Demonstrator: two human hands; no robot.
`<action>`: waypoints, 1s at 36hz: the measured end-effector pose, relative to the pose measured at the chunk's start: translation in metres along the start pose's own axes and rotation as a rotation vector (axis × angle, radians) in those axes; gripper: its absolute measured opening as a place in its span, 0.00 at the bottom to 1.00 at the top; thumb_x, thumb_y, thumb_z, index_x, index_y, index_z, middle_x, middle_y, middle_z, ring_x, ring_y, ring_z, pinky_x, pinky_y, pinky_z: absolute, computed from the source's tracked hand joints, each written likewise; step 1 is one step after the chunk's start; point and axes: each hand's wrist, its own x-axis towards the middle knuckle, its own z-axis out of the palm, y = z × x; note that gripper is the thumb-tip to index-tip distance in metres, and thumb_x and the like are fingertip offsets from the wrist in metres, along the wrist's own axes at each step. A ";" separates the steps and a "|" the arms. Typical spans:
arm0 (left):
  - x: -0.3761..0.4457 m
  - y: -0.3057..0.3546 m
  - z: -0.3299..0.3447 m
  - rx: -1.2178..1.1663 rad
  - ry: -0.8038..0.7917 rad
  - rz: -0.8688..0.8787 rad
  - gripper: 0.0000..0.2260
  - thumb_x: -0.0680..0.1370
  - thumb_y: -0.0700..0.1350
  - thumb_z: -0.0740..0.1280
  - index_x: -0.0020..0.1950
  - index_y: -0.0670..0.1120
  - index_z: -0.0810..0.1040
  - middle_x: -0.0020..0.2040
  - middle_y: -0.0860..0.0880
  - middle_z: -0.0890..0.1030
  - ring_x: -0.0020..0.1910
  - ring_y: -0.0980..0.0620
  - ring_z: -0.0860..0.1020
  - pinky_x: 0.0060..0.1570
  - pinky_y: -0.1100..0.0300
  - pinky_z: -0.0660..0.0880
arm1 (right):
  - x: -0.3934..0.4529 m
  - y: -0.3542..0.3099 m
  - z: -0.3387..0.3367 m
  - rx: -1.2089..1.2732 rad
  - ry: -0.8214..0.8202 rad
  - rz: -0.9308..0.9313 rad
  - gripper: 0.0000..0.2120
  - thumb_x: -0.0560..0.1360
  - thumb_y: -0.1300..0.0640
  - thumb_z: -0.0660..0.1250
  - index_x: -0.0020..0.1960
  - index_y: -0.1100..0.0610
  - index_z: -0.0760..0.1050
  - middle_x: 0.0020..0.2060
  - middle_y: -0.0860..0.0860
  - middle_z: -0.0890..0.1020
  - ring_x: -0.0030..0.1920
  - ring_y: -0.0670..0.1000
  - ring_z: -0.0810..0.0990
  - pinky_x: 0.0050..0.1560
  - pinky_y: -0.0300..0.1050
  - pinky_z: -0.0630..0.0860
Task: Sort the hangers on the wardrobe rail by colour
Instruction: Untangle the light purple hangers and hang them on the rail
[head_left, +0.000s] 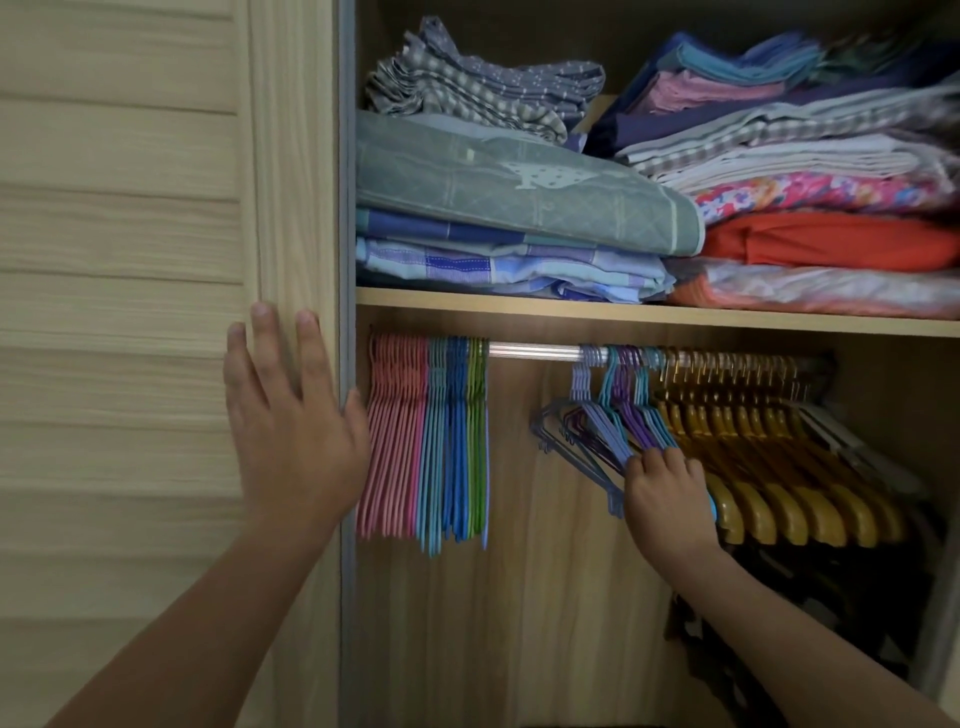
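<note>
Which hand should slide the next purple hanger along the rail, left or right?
Right. The right hand already grips the purple hangers hanging mid-rail, while the left hand lies flat on the wardrobe door, away from them.

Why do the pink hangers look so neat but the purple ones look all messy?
The pink hangers hang straight and packed at the rail's left end; the purple hangers tilt sideways, mixed with teal ones. No hand touches the pink hangers; the right hand grips the purple hangers. Both hang on one rail.
</note>
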 end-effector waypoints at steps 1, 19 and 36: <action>0.000 0.000 0.000 0.001 -0.001 0.000 0.33 0.82 0.52 0.57 0.83 0.38 0.51 0.81 0.31 0.51 0.80 0.29 0.50 0.79 0.36 0.51 | 0.001 -0.001 -0.003 -0.017 -0.032 -0.007 0.10 0.68 0.62 0.73 0.49 0.59 0.80 0.44 0.57 0.80 0.48 0.59 0.75 0.48 0.55 0.72; -0.002 0.001 0.001 -0.029 0.018 -0.019 0.34 0.81 0.51 0.59 0.84 0.40 0.52 0.82 0.33 0.51 0.81 0.30 0.51 0.79 0.36 0.52 | 0.032 -0.021 -0.057 0.102 -0.085 0.029 0.07 0.72 0.64 0.70 0.47 0.57 0.75 0.35 0.53 0.82 0.34 0.55 0.83 0.36 0.46 0.72; -0.004 0.002 0.001 0.029 -0.005 -0.006 0.34 0.82 0.50 0.61 0.83 0.39 0.52 0.82 0.32 0.51 0.80 0.29 0.52 0.79 0.37 0.51 | -0.017 -0.050 -0.059 0.302 -0.235 -0.009 0.07 0.75 0.68 0.61 0.49 0.58 0.71 0.48 0.58 0.82 0.49 0.61 0.83 0.39 0.49 0.70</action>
